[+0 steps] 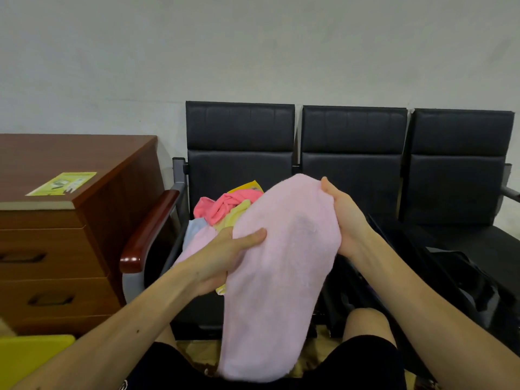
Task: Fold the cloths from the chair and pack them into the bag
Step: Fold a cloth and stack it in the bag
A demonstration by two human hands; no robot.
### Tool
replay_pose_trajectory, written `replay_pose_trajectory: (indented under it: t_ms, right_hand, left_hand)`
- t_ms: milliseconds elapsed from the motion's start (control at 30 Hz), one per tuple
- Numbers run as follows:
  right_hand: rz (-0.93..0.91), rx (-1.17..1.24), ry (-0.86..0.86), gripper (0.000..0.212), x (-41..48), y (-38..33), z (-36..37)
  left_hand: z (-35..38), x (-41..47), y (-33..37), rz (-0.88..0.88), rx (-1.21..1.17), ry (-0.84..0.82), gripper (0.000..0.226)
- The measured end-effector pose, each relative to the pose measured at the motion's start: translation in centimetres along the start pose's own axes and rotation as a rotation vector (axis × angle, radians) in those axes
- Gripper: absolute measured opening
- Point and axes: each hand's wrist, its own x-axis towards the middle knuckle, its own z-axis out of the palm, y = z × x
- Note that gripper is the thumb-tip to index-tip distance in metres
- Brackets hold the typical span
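Note:
A pale pink towel (281, 266) hangs in front of me, doubled over, its lower end down between my knees. My left hand (225, 257) grips its left edge, thumb on top. My right hand (342, 218) grips its upper right edge. Behind the towel, on the left seat of the black chair row (239, 164), lies a heap of cloths: a bright pink one (222, 205), a yellow one (236, 215), a light blue one (194, 229) and another pale pink one. A black bag (450, 280) lies on the middle seat, below my right forearm.
A brown wooden drawer cabinet (64, 235) with a green leaflet (63, 183) on top stands at the left, close to the chair's wooden armrest (149, 229). A yellow object (31, 358) sits at the bottom left. The right seat (461, 170) holds nothing.

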Motion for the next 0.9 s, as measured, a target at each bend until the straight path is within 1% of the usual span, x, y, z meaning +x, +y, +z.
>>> replay_pose_trajectory:
  t_ms: [67, 133, 167, 200, 267, 333, 367, 433, 500, 567, 633, 733, 767, 800, 833, 900]
  right_hand:
    - [0.018, 0.058, -0.032, 0.07, 0.2, 0.4, -0.1]
    - [0.062, 0.127, -0.111, 0.094, 0.3, 1.5, -0.4]
    - [0.099, 0.149, -0.154, 0.099, 0.2, 2.2, -0.5]
    - [0.136, 0.167, -0.195, 0.099, 0.0, 3.0, -0.7]
    - [0.184, 0.182, -0.286, 0.091, -0.2, 4.8, -1.1]
    - [0.197, 0.068, -0.358, 0.085, -0.5, 6.3, -1.6]
    - [0.191, -0.005, -0.361, 0.083, -0.6, 6.7, -1.6]
    - [0.143, -0.109, -0.302, 0.074, -0.6, 6.7, -1.2]
    - [0.057, -0.141, -0.237, 0.062, -0.5, 5.9, -1.0]
    - [-0.014, -0.138, -0.185, 0.054, -0.5, 4.6, -0.9]
    - [-0.076, -0.195, -0.12, 0.045, -0.5, 3.2, -1.1]
    - [-0.169, -0.329, -0.098, 0.038, -0.7, 1.3, -1.3]
    - [-0.19, -0.352, -0.096, 0.038, -0.7, 1.0, -1.3]
    - [-0.204, -0.37, -0.103, 0.041, -0.8, 1.0, -1.3]
    - [-0.198, -0.399, -0.129, 0.046, -0.8, 1.2, -1.4]
    - [-0.115, -0.539, -0.201, 0.052, -0.8, 2.6, -1.7]
  left_hand:
    - [0.4, 0.2, 0.5, 0.039, -0.006, 0.053, 0.027]
    - [0.6, 0.7, 0.8, 0.078, -0.021, 0.082, 0.032]
    - [0.7, 1.0, 0.9, 0.091, -0.043, 0.103, 0.031]
    - [0.8, 1.2, 1.3, 0.095, -0.071, 0.126, 0.029]
    - [0.7, 1.7, 1.9, 0.096, -0.139, 0.169, 0.027]
    - [0.5, 2.0, 2.6, 0.105, -0.159, 0.192, 0.027]
    - [0.3, 2.1, 2.9, 0.116, -0.15, 0.177, 0.026]
    - [-0.2, 2.4, 3.3, 0.128, -0.129, 0.126, 0.027]
    - [-1.0, 2.5, 3.7, 0.131, -0.084, 0.1, 0.033]
    - [-1.9, 2.5, 4.1, 0.136, -0.035, 0.062, 0.045]
    - [-2.8, 2.5, 4.2, 0.118, 0.027, -0.004, 0.06]
    - [-3.4, 2.2, 4.0, 0.045, 0.273, -0.086, 0.081]
    - [-3.2, 2.2, 3.9, 0.027, 0.356, -0.103, 0.084]
    - [-3.0, 2.2, 3.7, 0.022, 0.403, -0.102, 0.084]
    - [-2.8, 2.3, 3.6, 0.035, 0.403, -0.086, 0.077]
    - [-2.5, 2.7, 3.5, 0.059, 0.341, -0.035, 0.055]
